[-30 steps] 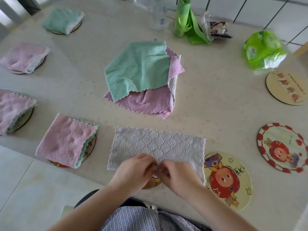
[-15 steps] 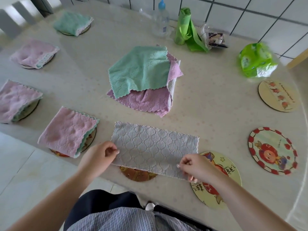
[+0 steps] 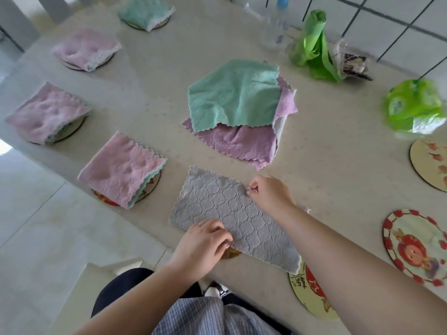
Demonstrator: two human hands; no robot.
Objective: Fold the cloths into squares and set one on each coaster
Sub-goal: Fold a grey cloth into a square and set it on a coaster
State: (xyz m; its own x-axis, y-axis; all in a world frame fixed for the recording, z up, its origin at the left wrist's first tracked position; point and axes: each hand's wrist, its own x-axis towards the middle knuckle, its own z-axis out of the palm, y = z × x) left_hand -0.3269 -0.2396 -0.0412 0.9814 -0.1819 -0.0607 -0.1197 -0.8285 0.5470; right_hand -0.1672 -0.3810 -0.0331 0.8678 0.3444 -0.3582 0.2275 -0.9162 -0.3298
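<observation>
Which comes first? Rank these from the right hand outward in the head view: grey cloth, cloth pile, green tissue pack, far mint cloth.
1. Grey cloth: pinched by the right hand.
2. Cloth pile: just beyond, table centre.
3. Green tissue pack: far right.
4. Far mint cloth: far left corner, on a coaster.

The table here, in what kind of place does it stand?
Probably a home kitchen or dining area: a pale table holds cartoon coasters and folded cloths, a tiled wall stands behind, and a water bottle waits nearby.
</observation>
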